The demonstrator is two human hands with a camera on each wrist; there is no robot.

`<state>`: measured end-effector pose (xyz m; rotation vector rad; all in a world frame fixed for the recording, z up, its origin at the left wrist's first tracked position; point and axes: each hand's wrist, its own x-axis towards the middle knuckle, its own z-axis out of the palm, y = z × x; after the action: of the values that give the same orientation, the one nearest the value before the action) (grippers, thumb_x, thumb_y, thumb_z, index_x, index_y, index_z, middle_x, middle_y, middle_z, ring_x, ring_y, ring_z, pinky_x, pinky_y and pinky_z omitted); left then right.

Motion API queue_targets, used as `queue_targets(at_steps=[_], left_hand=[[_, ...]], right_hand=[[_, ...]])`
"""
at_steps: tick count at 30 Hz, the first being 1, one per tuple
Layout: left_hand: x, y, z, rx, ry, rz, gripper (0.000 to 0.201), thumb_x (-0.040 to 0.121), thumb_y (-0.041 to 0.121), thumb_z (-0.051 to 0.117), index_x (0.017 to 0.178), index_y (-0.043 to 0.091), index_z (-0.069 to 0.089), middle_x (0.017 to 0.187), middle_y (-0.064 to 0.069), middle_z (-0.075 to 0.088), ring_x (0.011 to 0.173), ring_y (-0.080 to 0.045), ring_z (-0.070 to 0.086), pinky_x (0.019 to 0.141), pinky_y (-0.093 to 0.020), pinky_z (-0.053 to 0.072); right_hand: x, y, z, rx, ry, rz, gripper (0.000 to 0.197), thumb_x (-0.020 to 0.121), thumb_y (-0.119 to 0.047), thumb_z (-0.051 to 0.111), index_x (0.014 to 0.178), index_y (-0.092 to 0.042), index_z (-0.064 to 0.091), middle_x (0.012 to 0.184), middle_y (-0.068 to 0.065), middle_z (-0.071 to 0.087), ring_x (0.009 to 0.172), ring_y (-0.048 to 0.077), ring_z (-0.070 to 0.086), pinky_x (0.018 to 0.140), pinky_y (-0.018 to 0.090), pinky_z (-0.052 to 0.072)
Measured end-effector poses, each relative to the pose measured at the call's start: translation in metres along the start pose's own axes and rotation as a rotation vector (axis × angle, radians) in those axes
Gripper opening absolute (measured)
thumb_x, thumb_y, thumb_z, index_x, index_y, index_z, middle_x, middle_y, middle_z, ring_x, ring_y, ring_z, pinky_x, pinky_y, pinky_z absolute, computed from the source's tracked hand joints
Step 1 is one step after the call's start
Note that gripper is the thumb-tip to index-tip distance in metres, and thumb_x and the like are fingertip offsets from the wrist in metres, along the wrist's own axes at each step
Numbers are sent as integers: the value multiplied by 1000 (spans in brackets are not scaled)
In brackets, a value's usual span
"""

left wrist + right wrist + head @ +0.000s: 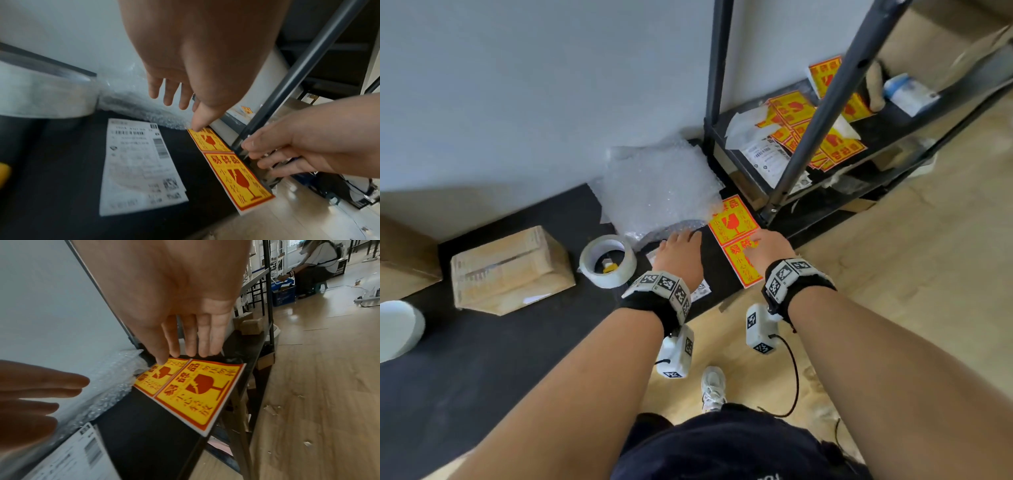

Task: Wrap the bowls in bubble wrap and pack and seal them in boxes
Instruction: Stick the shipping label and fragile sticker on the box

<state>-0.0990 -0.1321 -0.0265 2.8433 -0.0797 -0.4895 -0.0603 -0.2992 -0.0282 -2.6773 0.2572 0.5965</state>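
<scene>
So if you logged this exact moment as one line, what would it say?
left hand: open, at bubble wrap | right hand: open, thumb over fragile stickers | cardboard box: closed | tape roll: idle

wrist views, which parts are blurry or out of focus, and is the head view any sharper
Left wrist view: tape roll and shipping label smeared. Right wrist view: left hand a soft blur, fragile stickers readable. Head view: sharper, though edges bend with wide-angle distortion.

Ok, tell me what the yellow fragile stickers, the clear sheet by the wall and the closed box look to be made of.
Fragile stickers: likely glossy printed paper or vinyl on a white backing; a white edge shows round the strip.
Bubble wrap: clear plastic film; rows of small air bubbles catch the light.
Box: brown cardboard, matte, apparently with shiny clear tape across its top.
</scene>
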Motion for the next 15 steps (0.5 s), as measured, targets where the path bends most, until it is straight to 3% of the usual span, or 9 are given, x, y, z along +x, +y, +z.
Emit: queue_targets(at_steps=[4, 7, 9, 12, 15], left_hand=[[13, 25, 22, 5, -122, 18, 64, 94, 12, 51, 152, 15, 23, 159, -6, 21, 145, -28, 20, 119, -41, 21], [17, 37, 36, 47, -216, 68, 64, 96, 13, 49, 153, 17, 20, 160, -2, 18, 147, -26, 15, 119, -44, 17], [17, 42, 45, 83, -273, 93, 63, 97, 14, 46, 154, 18, 17, 162, 0, 13, 148, -24, 11, 120, -45, 13], [16, 46, 55, 102, -274, 92, 64, 98, 13, 44, 154, 19, 13, 162, 1, 7, 149, -21, 7, 120, -45, 11], [16, 45, 56, 65, -245, 79, 63, 98, 11, 43, 154, 20, 16, 162, 3, 9, 149, -20, 7, 120, -44, 11]], right_hand=[[14, 23, 2, -48, -51, 36, 39, 93, -32, 59, 129, -16, 56, 125, 11, 57, 108, 29, 60, 87, 37, 52], [21, 34, 4, -109, -82, 32, 39, 94, -35, 58, 129, -17, 54, 126, 9, 56, 111, 27, 58, 78, 32, 39], [23, 37, 6, -147, -85, 16, 39, 94, -34, 59, 129, -17, 54, 126, 9, 56, 112, 26, 56, 79, 32, 38], [26, 41, 9, -143, -54, -1, 43, 93, -31, 61, 132, -15, 50, 131, 10, 51, 118, 28, 51, 89, 35, 42], [28, 40, 11, -116, -35, 9, 43, 91, -28, 63, 129, -15, 49, 129, 10, 50, 118, 28, 50, 84, 33, 39]])
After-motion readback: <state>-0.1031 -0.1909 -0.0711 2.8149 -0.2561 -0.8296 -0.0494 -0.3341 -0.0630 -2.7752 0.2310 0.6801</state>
